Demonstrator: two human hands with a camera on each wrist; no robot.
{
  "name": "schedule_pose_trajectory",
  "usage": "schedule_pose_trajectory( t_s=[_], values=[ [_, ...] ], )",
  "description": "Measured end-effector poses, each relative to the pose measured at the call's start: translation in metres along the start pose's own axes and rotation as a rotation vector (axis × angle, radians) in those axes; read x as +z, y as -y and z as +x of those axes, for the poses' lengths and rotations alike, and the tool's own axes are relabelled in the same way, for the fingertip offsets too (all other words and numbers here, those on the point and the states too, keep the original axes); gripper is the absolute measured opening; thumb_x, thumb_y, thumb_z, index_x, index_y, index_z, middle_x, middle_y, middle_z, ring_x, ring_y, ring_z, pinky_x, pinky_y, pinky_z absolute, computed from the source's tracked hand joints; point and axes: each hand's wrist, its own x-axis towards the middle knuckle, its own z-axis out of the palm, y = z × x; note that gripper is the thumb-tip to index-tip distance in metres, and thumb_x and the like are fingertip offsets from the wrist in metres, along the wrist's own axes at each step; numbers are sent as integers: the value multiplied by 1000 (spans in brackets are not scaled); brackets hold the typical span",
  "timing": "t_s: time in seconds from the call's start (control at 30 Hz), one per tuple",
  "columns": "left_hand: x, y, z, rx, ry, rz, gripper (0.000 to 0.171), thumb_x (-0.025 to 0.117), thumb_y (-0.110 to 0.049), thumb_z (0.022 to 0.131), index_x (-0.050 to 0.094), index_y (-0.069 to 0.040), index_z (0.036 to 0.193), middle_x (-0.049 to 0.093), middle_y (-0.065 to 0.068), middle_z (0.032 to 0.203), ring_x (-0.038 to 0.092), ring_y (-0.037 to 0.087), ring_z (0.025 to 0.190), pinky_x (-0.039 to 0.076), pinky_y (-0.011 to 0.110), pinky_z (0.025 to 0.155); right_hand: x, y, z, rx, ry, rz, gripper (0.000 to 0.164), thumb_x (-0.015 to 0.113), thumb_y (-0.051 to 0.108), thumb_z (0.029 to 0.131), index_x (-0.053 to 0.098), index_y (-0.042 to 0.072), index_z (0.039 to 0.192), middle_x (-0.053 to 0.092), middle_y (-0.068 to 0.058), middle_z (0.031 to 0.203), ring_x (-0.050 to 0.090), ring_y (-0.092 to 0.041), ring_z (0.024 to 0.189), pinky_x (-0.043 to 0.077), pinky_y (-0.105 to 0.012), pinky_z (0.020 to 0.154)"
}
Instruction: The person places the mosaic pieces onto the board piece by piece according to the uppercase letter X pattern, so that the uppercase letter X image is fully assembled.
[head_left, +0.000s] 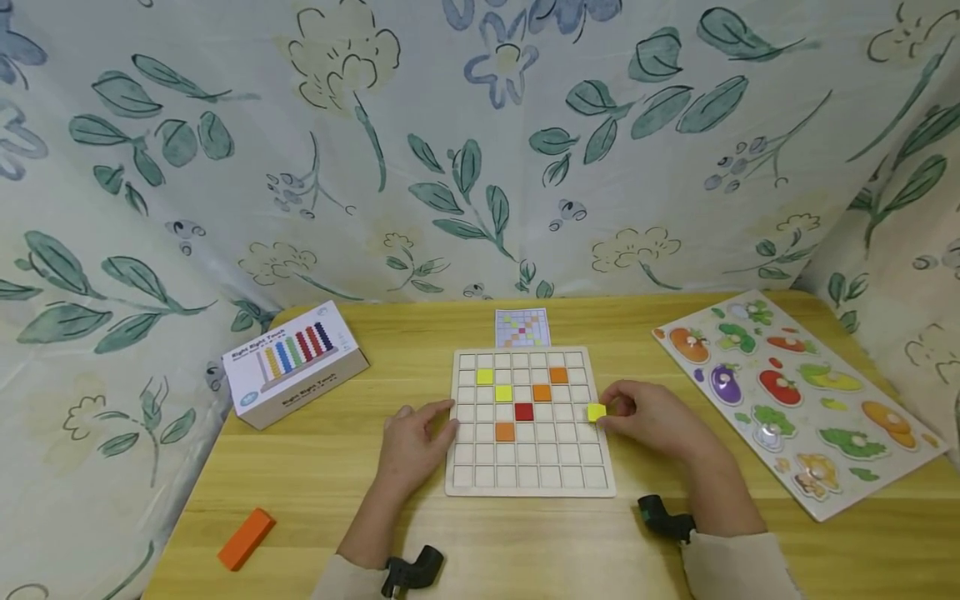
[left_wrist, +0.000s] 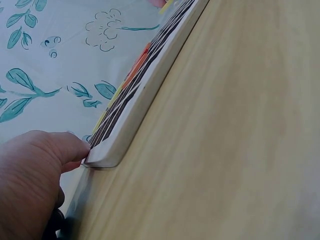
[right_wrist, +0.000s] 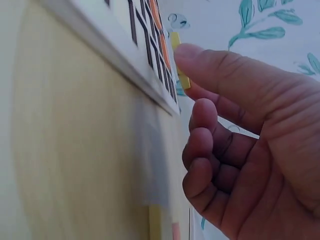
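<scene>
A white grid board (head_left: 531, 490) lies flat on the table. In its cells sit two yellow tiles (head_left: 485, 377), three orange tiles (head_left: 542, 392) and one red tile (head_left: 523, 412). Thumb and index finger of my right hand (head_left: 651, 418) pinch a small yellow square tile (head_left: 596, 412) just over the board's right edge; the other fingers are curled in the right wrist view. My left hand (head_left: 412, 450) touches the board's left edge with its thumb and index finger, without a tile. Behind the board is a small printed card (head_left: 522, 327) with a coloured grid pattern.
A white toy box (head_left: 296, 362) stands at the back left. An orange block (head_left: 247, 539) lies at the front left. On the right is a vegetable puzzle board (head_left: 798, 408). Patterned cloth (head_left: 465, 100) hangs behind the wooden table (head_left: 315, 467).
</scene>
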Motion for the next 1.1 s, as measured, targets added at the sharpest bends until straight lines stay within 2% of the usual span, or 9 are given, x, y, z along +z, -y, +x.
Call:
schedule_pose_trajectory(
  t_s=[0.47,0.77,1.1],
  values=[
    [-1,-2,0,-27,20,3,32,75,-37,91,76,-28,121,43,-8,56,36,12,63,27,30,72,28,39,2,-34,93,-34,21,82,25,86,69,17,101,56,0,78,52,-16,73,41,-28,65],
    [-3,-3,0,-38,36,-2,33,75,-38,91,76,-27,122,44,-7,57,36,13,64,27,31,73,42,53,2,-55,85,-81,19,83,24,85,69,19,97,54,1,73,51,-15,69,39,-28,64],
    [-2,-3,1,-39,41,-3,33,75,-38,91,76,-27,122,44,-7,57,36,13,64,27,30,73,49,57,3,-68,42,-119,22,82,25,86,70,17,103,53,1,72,50,-15,68,38,-28,62]
  ],
)
